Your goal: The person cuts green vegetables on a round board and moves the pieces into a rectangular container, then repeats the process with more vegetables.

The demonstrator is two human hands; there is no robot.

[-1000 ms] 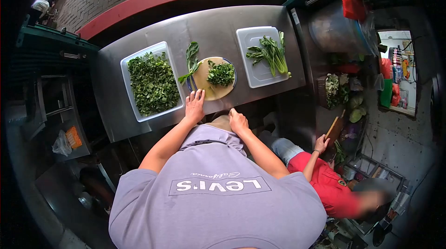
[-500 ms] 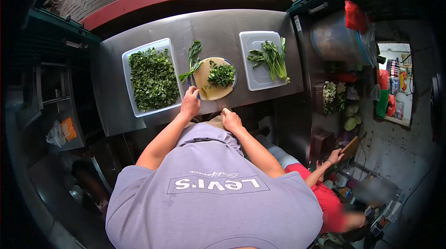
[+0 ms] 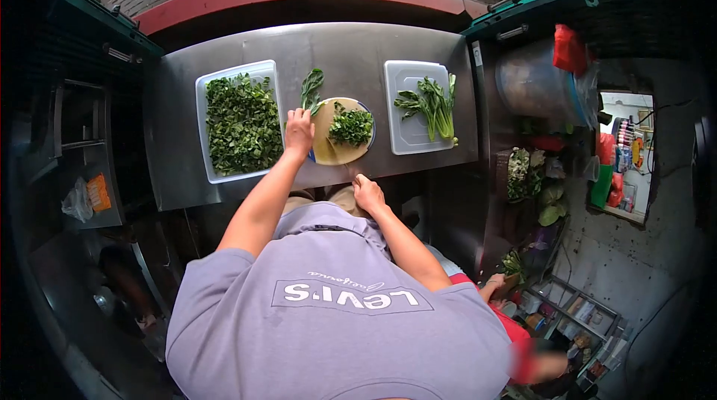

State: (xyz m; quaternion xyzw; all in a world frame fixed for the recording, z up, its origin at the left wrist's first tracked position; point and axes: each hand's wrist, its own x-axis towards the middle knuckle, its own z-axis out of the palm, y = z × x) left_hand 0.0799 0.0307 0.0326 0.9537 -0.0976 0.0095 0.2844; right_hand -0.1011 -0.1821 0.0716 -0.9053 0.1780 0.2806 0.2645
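My left hand (image 3: pixel 299 131) lies on the left edge of a round wooden cutting board (image 3: pixel 336 152), fingers over the stem end of a whole green leaf (image 3: pixel 311 88). A small pile of chopped greens (image 3: pixel 351 127) sits on the board just right of that hand. My right hand (image 3: pixel 366 192) is at the front edge of the steel table (image 3: pixel 351 45), fingers curled, with nothing visible in it. A white tray (image 3: pixel 201 131) left of the board is full of chopped greens (image 3: pixel 243 123). Another white tray (image 3: pixel 399 75) on the right holds whole leafy stalks (image 3: pixel 433 105).
A large covered basin (image 3: pixel 534 75) with a red bag stands right of the table, and a basket of greens (image 3: pixel 523 172) sits below it. Another person in a red top (image 3: pixel 515 333) crouches at lower right. Dark shelving stands to the left.
My left hand has moved from the table's front edge up onto the board's left side, reaching the leaf's stem. The right hand stayed near the edge. The person in red shifted lower.
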